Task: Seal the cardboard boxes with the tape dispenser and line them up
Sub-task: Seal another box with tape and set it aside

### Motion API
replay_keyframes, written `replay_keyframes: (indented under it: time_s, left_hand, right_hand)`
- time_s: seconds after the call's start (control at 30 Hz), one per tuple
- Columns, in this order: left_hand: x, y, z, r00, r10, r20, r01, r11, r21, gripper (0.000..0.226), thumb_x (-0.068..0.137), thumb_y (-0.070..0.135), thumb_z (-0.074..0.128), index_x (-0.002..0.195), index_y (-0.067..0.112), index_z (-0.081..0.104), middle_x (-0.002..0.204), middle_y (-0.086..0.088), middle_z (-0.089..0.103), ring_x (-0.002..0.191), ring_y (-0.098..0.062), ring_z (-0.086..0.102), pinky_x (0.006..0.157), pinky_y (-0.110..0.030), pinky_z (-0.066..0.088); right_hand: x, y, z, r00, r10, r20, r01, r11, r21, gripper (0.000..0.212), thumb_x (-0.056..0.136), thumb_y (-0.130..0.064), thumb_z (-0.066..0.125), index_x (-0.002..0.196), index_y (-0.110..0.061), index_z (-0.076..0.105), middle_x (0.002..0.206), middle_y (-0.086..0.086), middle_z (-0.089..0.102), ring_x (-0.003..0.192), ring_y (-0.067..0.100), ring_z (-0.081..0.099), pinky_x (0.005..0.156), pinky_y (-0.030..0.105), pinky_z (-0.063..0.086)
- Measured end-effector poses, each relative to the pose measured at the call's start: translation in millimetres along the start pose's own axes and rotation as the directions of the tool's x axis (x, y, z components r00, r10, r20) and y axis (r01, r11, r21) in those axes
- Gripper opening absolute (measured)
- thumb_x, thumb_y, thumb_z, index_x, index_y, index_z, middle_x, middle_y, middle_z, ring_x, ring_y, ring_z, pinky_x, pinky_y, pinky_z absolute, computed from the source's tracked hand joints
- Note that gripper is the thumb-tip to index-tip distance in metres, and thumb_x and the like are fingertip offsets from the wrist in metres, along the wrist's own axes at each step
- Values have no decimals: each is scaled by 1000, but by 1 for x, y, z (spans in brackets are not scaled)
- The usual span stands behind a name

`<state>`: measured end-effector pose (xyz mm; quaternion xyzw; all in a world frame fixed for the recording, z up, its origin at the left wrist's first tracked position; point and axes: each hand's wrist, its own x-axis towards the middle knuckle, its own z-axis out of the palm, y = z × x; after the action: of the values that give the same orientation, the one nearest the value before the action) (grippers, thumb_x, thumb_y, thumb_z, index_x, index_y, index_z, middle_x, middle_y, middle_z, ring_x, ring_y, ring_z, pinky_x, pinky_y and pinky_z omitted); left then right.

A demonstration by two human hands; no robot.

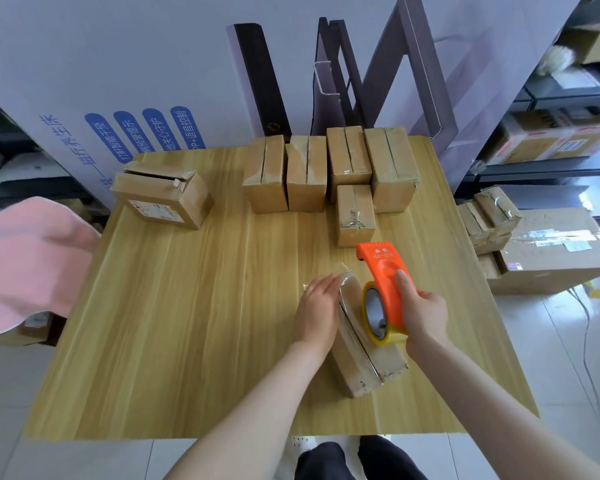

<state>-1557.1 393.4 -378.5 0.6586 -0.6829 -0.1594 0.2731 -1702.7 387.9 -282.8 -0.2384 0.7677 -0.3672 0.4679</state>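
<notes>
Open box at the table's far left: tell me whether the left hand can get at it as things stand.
Probably yes. The left hand only presses flat on the near box, holding nothing, and bare table lies between it and the open box. It is a long stretch, though.

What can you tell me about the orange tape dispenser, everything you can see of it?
The tape dispenser is bright orange and looks like plastic. It has a flat curved body with pale printed lettering near its wide far end, which points away from the person. A roll of clear yellowish tape sits in it, its grey core showing. The right hand grips it from the right, thumb on top. It is tilted over the near cardboard box, and the roll seems to rest on the box's top.
</notes>
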Motion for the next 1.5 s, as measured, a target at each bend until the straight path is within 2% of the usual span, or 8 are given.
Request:
replay_keyframes:
  time_s: [0.27, 0.47, 0.73, 0.9, 1.0, 1.2, 1.33, 1.5]
  left_hand:
    - [31, 17, -20, 939, -166, 302, 114, 976, 183, 43, 91, 8, 52, 134, 17, 50, 132, -5, 54, 118, -25, 51, 95, -33, 43]
    - [72, 24, -31, 780, -210, 590, -49, 918, 393, 34, 89, 15, 54, 122, 19, 51, 124, -5, 52, 105, -29, 56, 64, -27, 38]
    - [96, 39, -23, 534, -237, 812, -379, 791, 480, 44, 87, 20, 49, 129, 32, 44, 128, -5, 42, 103, -29, 55, 63, -29, 41]
    - [77, 24, -29, 802, -274, 530, 37, 909, 415, 82, 82, 19, 71, 146, 40, 24, 133, 1, 44, 115, -25, 55, 71, -29, 41]
    - [41, 7, -37, 930, -282, 236, 209, 933, 292, 51, 90, 34, 62, 138, 31, 45, 129, 6, 56, 113, -19, 55, 77, -30, 46]
    - [16, -7, -32, 824, -527, 207, 526, 848, 67, 31, 98, 44, 44, 118, 32, 65, 115, 7, 68, 102, -17, 62, 69, -26, 41]
    - [-6, -7, -22, 800, -600, -24, 598, 800, -55, 58, 88, 52, 59, 136, 22, 48, 136, 5, 53, 125, -18, 50, 93, -35, 44]
    - [-27, 9, -11, 626, -776, -79, 696, 602, -392, 42, 80, 47, 71, 110, 19, 63, 108, 8, 63, 97, -11, 58, 72, -24, 39]
  right_hand:
    - [0, 0, 0, 1000, 4, 1, -4, 999, 46, 47, 89, -40, 64, 58, -10, 45, 57, 3, 44, 50, 16, 39, 47, 27, 30]
    - [0, 1, -1, 1000, 13, 9, -13, 998, 66, 46, 88, -40, 64, 60, -9, 46, 58, 3, 44, 51, 17, 40, 48, 27, 31]
    - [2, 1, -2, 1000, 15, -1, -15, 996, 84, 45, 88, -40, 65, 59, -9, 48, 57, 3, 48, 50, 17, 44, 47, 27, 34]
    - [1, 4, -3, 1000, 2, 14, -3, 998, 70, 43, 87, -42, 65, 66, -5, 54, 61, 7, 52, 51, 18, 46, 49, 28, 36]
    - [1, 5, -2, 1000, -12, 21, 11, 998, 62, 44, 87, -41, 65, 63, -7, 53, 60, 7, 51, 53, 19, 45, 50, 28, 35]
    - [1, 4, -1, 1000, -13, 26, 12, 999, 39, 43, 87, -40, 65, 62, -8, 52, 59, 6, 50, 52, 18, 44, 50, 28, 35]
    - [2, 3, -1, 999, -12, 39, 12, 1000, 19, 42, 87, -41, 65, 69, -5, 55, 62, 7, 51, 54, 19, 45, 51, 29, 35]
    - [4, 4, -1, 999, -22, 37, 22, 1000, 18, 42, 88, -41, 64, 66, -6, 53, 60, 6, 48, 52, 18, 43, 49, 28, 33]
